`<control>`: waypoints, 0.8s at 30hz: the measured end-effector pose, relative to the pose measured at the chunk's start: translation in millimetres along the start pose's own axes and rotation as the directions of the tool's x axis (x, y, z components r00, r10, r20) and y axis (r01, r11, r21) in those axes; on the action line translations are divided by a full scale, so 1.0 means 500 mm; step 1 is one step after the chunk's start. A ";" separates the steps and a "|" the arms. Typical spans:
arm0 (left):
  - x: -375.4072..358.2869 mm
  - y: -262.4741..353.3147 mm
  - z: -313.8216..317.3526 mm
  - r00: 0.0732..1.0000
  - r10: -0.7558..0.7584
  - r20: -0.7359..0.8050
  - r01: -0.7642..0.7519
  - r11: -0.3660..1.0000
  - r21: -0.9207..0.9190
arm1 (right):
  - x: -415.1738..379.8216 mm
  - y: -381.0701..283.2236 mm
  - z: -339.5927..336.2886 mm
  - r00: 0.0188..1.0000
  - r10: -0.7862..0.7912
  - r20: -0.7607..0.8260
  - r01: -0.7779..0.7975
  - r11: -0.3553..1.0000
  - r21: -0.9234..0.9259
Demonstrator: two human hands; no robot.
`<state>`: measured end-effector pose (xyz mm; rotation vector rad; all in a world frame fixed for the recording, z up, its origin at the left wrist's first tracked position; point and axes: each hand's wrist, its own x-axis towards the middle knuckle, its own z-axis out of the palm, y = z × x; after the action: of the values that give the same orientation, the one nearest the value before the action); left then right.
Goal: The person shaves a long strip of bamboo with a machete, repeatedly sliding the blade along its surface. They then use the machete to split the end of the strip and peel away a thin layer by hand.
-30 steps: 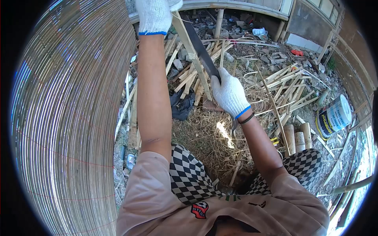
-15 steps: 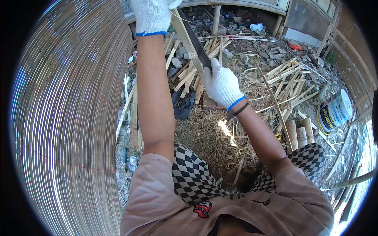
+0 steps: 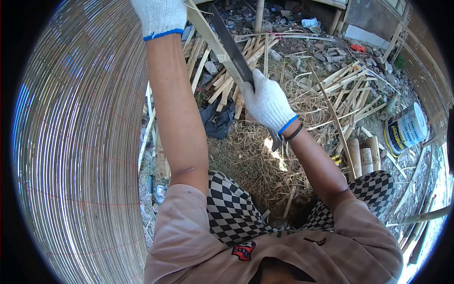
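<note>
The person's right hand, in a white knitted glove with a blue cuff, was closed around the lower part of a long dark blade, which slanted up and to the left from the fist. A black band circled the wrist, and a dark hooked end showed just below the cuff; whether it belonged to the blade could not be told. Beside the blade, on its left, a pale bamboo strip ran at nearly the same slant, its lower part reaching the glove's edge. The left hand, gloved likewise, was at the strip's upper part and cut off by the top of the view, so its grip could not be made out. Below the strip lay split sticks and a crumpled dark sheet. Curled shavings covered the ground before the person's checkered trousers. To the right were a second heap of sticks, three upright bamboo stubs and, beyond these, a tilted labelled bucket. Rubble was strewn farther off, and a slatted screen filled the left side.
</note>
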<state>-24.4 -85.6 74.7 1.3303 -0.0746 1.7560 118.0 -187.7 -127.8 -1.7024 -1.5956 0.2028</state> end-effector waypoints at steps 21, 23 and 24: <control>-0.001 0.017 -0.006 0.997 0.053 0.063 -0.055 0.998 0.023 | 0.017 -0.016 -0.029 0.990 -0.066 0.125 0.060 0.997 0.050; -0.007 0.022 -0.021 0.996 0.054 0.071 -0.055 0.998 0.022 | 0.017 0.013 0.026 0.995 -0.027 0.092 0.033 0.997 -0.063; -0.005 0.029 -0.044 0.994 0.060 0.093 -0.060 0.998 -0.005 | 0.022 0.055 0.042 0.983 -0.037 0.180 0.050 0.996 -0.067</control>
<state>-50.6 -83.9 70.1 1.4219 -0.1704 1.7427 129.0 -166.2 -155.2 -1.7421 -1.7891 0.2864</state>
